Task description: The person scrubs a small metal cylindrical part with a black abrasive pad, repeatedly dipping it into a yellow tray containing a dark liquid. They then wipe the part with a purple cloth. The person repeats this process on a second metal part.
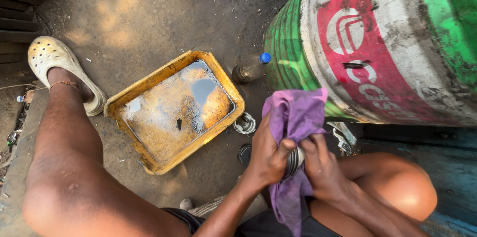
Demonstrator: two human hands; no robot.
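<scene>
Seen from the head camera, looking down between the knees of a seated person, both hands meet low in the middle of the picture over a purple rag point(294, 117). The left hand point(271, 155) is clenched around a fold of that cloth, thumb pressed across the top, and against its fingers sits a small round metal part point(295, 161) with a ribbed, shiny edge, mostly hidden by cloth and fingers. The right hand point(323, 167) is curled tight on the other side of the same part, fingers bent over the rag, so both hands are clamped on the cloth-wrapped piece; the rag drapes above the hands and trails down below them toward the lap. To the left on the dirt ground point(139, 13) lies a yellow tray point(149, 80), tilted on the diagonal, holding a shallow pool of brownish oily liquid that reflects light. Just beside its right corner a small clear bottle point(251, 68) with a blue cap lies against a large green drum point(367, 48) with a red and white patch, which fills the upper right. A round metal ring point(245, 123) rests on the ground between tray and hands. At the upper left, a foot wears a cream perforated clog point(52, 60).
</scene>
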